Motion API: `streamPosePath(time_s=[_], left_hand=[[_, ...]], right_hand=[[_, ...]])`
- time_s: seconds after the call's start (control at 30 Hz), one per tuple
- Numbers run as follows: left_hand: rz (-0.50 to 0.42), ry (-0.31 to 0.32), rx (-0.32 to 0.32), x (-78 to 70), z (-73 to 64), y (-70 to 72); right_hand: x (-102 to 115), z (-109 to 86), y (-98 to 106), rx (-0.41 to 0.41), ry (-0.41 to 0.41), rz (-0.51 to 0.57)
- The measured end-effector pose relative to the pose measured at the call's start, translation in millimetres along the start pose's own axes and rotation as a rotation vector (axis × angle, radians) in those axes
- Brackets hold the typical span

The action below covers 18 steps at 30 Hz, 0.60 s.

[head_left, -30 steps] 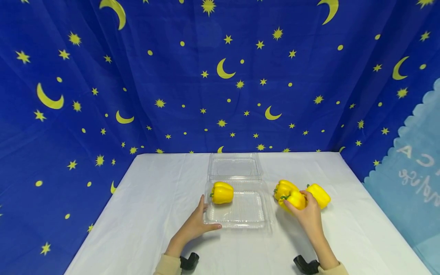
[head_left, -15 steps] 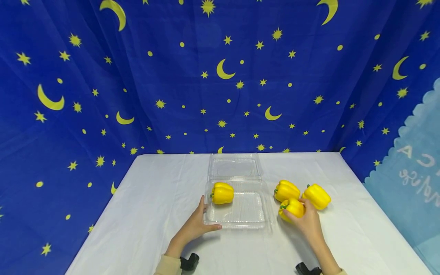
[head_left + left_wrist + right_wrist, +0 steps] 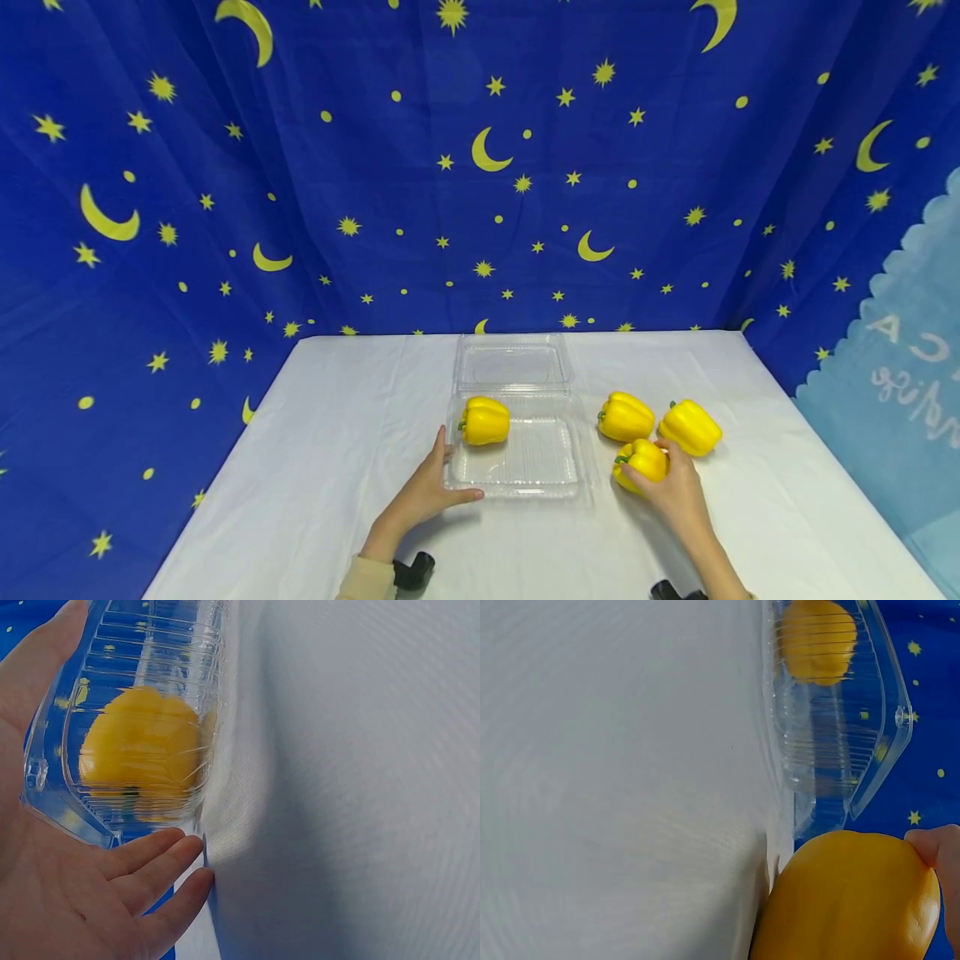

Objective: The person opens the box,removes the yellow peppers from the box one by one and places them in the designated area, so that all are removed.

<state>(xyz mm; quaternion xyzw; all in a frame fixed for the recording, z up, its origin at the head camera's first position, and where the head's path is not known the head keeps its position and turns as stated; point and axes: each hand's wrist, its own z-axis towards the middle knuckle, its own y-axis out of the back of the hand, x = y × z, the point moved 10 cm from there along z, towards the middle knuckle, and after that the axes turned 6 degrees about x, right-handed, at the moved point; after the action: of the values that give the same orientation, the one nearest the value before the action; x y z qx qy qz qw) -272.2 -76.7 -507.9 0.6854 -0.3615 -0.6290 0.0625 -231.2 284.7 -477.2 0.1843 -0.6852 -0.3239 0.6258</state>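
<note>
In the head view, a clear plastic clamshell container (image 3: 528, 458) lies with its lid (image 3: 512, 367) folded back. One yellow bell pepper (image 3: 485, 422) sits in its far left corner; the left wrist view shows this pepper (image 3: 140, 746) through the ribbed wall. My left hand (image 3: 429, 490) rests at the container's near left corner, fingers extended along the side and thumb at the front edge. To the right of the container, my right hand (image 3: 680, 492) holds another yellow bell pepper (image 3: 641, 467) between thumb and fingers, its green stem facing left. The right wrist view shows this pepper (image 3: 847, 900) close to the tablecloth.
Two more yellow bell peppers, a left one (image 3: 626, 417) and a right one (image 3: 691, 428), lie just beyond the right hand. White cloth (image 3: 337, 433) covers the table. A blue curtain (image 3: 405, 167) with moons and stars hangs behind, and a light blue cloth (image 3: 892, 392) at the right.
My right hand has drawn its bell pepper toward me, away from the two other peppers, which now show fully apart from it. The left hand and container have stayed put.
</note>
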Motion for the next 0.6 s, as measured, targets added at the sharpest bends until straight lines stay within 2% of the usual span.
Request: streamPosePath(time_s=[0.6], left_hand=[[-0.001, 0.002, -0.009, -1.3, -0.8, 0.9]], right_hand=[[-1.8, 2.5, -8.8, 0.094, -0.023, -0.099]])
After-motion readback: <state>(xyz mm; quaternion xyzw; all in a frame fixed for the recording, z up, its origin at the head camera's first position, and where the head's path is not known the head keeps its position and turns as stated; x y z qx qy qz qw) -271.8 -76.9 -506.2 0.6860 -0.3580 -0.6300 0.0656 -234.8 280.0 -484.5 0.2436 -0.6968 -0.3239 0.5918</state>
